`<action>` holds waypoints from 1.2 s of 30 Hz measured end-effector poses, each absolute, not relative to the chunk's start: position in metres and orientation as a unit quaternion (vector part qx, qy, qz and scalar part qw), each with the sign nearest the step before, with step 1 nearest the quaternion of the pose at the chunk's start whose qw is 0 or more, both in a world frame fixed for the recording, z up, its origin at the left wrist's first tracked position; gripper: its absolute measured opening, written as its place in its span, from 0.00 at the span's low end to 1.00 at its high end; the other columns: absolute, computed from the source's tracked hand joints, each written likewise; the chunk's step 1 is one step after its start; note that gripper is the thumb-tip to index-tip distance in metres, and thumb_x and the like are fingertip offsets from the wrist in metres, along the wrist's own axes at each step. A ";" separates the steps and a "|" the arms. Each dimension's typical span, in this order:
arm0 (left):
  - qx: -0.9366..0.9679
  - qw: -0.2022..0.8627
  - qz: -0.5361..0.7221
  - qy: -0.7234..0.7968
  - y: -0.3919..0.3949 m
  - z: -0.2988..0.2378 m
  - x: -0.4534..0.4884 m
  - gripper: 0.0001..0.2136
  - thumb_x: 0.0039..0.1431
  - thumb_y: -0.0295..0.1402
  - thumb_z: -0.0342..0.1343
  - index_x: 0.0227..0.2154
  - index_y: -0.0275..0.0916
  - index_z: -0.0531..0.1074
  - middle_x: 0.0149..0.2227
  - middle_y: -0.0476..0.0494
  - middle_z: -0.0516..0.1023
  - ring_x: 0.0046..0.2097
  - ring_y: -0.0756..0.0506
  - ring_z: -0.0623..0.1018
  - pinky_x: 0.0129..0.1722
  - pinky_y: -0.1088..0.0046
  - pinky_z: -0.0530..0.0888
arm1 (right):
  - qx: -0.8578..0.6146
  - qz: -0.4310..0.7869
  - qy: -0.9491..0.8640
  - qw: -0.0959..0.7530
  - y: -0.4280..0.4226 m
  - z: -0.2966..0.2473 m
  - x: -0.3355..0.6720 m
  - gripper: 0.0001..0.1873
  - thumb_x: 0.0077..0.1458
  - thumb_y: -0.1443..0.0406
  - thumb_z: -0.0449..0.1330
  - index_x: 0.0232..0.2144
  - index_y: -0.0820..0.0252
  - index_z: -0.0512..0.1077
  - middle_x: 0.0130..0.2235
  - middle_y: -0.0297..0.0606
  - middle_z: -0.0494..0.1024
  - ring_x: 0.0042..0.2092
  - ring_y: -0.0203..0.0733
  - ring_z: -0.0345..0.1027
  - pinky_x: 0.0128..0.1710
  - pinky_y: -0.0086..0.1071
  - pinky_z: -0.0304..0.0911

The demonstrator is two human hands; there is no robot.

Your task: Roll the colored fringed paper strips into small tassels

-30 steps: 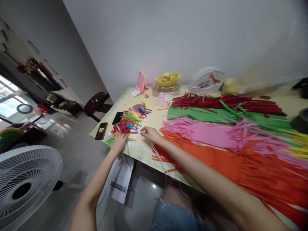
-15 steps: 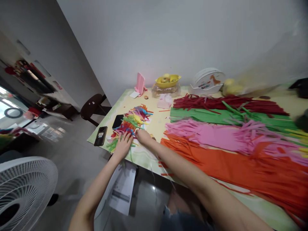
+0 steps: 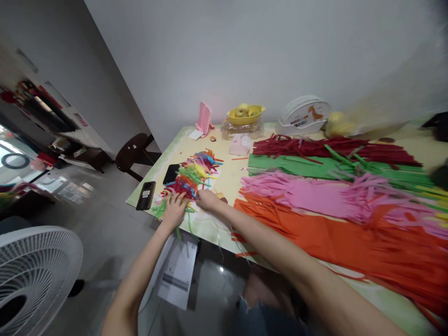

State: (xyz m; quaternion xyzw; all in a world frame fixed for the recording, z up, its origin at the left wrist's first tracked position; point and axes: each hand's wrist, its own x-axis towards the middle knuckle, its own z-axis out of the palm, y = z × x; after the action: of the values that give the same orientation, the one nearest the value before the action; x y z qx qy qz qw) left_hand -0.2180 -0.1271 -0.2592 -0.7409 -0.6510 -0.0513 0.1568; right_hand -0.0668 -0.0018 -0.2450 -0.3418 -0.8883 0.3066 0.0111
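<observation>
A bundle of multicoloured fringed paper strips (image 3: 193, 173) lies in a row near the left end of the table, in red, yellow, green, blue, pink and orange. My left hand (image 3: 175, 210) rests on the near end of it, fingers spread over the red and green strips. Just right of the bundle, my right hand (image 3: 206, 199) is closed, its fingertips at the bundle's edge. What it pinches is hidden. A thin pale string (image 3: 217, 233) hangs down over the table edge below my right wrist. Some green strips droop past the edge under my left hand.
Two phones, a black one (image 3: 171, 174) and a dark one (image 3: 146, 196), lie left of the bundle. Fringed sheets in dark red (image 3: 315, 148), green (image 3: 297, 166), pink (image 3: 311, 198) and orange (image 3: 315, 233) cover the right side. A yellow fruit bowl (image 3: 257, 114) stands behind. A white fan (image 3: 42, 261) is at left.
My left hand has shifted slightly left along the strips, its fingers still spread. My right hand stays closed at the bundle's edge. The view has moved a little.
</observation>
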 end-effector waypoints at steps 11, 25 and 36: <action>-0.777 0.077 -0.142 -0.608 -0.120 -0.249 -0.221 0.21 0.55 0.24 0.52 0.52 0.42 0.70 0.56 0.43 0.72 0.64 0.39 0.61 0.66 0.51 0.46 | -0.265 0.416 -0.870 -0.002 -0.009 -0.237 -0.062 0.14 0.60 0.60 0.58 0.43 0.65 0.71 0.42 0.38 0.75 0.38 0.38 0.71 0.36 0.34 0.70; -0.503 0.101 -0.438 -0.738 -0.105 -0.239 -0.235 0.08 0.48 0.27 0.53 0.32 0.35 0.74 0.31 0.44 0.77 0.36 0.44 0.75 0.38 0.70 0.72 | -0.429 0.282 -0.852 0.103 0.021 -0.239 -0.047 0.17 0.61 0.60 0.57 0.50 0.62 0.68 0.51 0.43 0.71 0.48 0.44 0.69 0.47 0.44 0.68; -0.298 0.240 -0.608 -0.696 -0.162 -0.131 -0.275 0.13 0.49 0.41 0.58 0.26 0.35 0.68 0.23 0.54 0.64 0.26 0.52 0.64 0.30 0.77 0.64 | -0.459 0.256 -0.844 0.104 0.017 -0.218 -0.051 0.18 0.60 0.60 0.58 0.50 0.64 0.68 0.50 0.45 0.72 0.47 0.44 0.69 0.46 0.43 0.68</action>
State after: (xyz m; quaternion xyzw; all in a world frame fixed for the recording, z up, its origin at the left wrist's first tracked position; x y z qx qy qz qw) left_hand -0.2748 -0.1620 -0.1310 -0.2985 -0.6958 -0.6077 0.2397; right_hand -0.0509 0.0167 -0.2184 -0.4589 -0.8443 0.2563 0.1042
